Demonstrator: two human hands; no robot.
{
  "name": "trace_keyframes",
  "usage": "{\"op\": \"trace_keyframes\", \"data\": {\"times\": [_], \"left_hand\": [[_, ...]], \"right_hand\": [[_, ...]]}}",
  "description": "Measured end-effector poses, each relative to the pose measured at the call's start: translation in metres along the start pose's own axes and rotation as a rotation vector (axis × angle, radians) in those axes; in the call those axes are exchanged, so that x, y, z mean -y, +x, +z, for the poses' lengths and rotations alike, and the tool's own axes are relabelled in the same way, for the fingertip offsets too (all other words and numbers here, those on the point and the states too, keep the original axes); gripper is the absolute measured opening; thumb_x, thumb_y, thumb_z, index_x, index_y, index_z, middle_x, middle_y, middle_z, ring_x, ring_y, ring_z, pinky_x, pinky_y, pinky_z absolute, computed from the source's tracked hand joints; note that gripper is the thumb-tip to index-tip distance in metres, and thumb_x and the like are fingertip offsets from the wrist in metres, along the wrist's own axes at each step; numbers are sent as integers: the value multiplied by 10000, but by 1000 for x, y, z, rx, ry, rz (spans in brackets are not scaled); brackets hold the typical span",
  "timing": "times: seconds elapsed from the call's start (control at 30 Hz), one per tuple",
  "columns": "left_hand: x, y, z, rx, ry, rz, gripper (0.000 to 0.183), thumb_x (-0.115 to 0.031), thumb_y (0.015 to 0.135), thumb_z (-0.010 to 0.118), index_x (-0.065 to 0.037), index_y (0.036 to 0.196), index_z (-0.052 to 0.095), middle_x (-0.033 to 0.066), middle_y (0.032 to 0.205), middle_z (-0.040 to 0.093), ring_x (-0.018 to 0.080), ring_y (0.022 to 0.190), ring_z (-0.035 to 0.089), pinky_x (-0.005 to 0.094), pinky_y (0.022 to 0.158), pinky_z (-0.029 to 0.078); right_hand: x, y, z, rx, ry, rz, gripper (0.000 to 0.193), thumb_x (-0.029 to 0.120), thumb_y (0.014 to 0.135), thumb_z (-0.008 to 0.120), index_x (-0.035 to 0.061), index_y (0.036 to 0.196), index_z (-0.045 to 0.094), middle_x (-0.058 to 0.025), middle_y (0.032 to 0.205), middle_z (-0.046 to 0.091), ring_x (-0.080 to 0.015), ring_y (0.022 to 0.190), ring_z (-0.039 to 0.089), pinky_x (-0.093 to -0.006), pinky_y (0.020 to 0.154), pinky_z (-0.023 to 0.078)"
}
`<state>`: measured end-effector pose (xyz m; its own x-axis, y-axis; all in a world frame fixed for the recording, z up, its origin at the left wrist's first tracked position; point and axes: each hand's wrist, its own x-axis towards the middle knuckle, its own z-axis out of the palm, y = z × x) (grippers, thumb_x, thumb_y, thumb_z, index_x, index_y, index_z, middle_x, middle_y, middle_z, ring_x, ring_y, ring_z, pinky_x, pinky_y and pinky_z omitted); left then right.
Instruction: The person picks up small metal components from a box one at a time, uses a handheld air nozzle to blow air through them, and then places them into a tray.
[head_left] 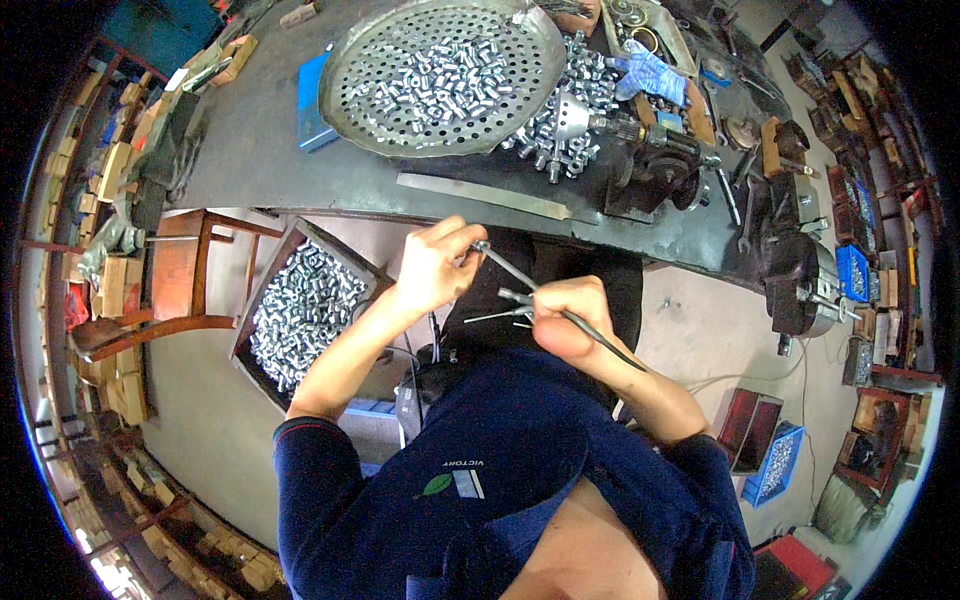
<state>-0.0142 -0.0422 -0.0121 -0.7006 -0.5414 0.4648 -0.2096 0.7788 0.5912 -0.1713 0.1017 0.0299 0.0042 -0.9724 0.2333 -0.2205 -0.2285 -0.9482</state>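
My left hand (437,265) is closed, its fingertips pinching a small silver metal fitting (481,246) over my lap. To its right, my right hand (574,314) is closed round a long, thin dark rod (513,270). The rod's far end meets the fitting; its other end runs back along my right forearm. Slim silver metal prongs (514,298) stick out beside my right thumb; I cannot tell whether they belong to the rod. On the bench ahead, a round perforated metal tray (350,122) bears many similar silver fittings (450,80).
Left of my lap stands a box (243,340) full of fittings, by a wooden chair (180,270). A flat metal bar (485,194) lies along the bench's front edge. A dark machine fixture (650,170), loose fittings and a blue glove (650,75) sit at right.
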Motion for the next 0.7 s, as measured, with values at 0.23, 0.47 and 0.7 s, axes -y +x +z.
{"op": "trace_keyframes", "data": {"times": [0.23, 0.47, 0.7], "left_hand": [[-4, 16, 8, -3, 37, 131, 246, -8, 604, 648, -55, 840, 598, 89, 660, 517, 272, 533, 555, 361, 486, 455], [77, 110, -15, -208, 242, -59, 232, -98, 681, 678, -45, 905, 650, 108, 662, 589, 197, 533, 569, 320, 512, 452], [92, 127, -85, -294, -45, -275, 351, -99, 807, 631, 7, 1130, 542, 46, 727, 628, 78, 536, 560, 227, 511, 435]], "right_hand": [[-23, 13, 5, -95, -96, -32, 259, 165, 647, 569, 32, 557, 365, -81, 500, 299, -173, 419, 326, -315, 418, 266], [-15, -19, -18, -205, 43, 26, 247, 140, 630, 578, 44, 517, 380, -44, 464, 378, -140, 406, 405, -280, 412, 279], [-20, -23, -6, -156, 30, 23, 232, 115, 611, 587, 53, 518, 384, -41, 474, 388, -138, 421, 426, -271, 424, 296]]}}
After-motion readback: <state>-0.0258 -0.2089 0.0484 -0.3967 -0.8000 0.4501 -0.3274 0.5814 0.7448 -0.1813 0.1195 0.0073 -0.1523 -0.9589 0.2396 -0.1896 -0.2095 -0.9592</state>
